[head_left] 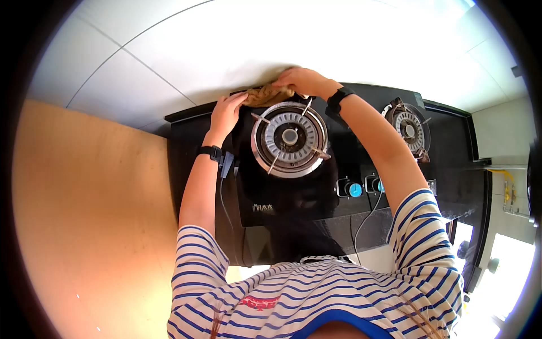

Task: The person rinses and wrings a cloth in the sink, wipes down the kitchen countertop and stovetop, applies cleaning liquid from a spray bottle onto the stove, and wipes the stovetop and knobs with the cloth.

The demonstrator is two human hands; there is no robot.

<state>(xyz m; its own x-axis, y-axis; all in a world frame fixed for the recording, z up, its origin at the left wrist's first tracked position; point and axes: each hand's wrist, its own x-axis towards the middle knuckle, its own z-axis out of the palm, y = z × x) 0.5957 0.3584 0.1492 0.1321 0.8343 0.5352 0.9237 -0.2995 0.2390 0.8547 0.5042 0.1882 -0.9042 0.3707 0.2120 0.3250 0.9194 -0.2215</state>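
Observation:
A brown cloth (pixel 262 96) lies bunched along the back edge of the black gas stove (pixel 288 206), behind the left burner (pixel 289 137). My left hand (pixel 227 116) grips the cloth's left end, with fingers bent onto it. At the other end, my right hand (pixel 305 82) holds the cloth between thumb and fingers, close to the wall. Part of the cloth is hidden under the right fingers. Both hands are just beyond the metal pan supports of the left burner.
A second burner (pixel 409 131) is on the right, below my right forearm. Two blue-faced knobs (pixel 354 190) sit at the stove's front. White wall tiles (pixel 237 51) rise behind, and a wooden panel (pixel 90 214) stands at left. Thin cables hang from both wrists.

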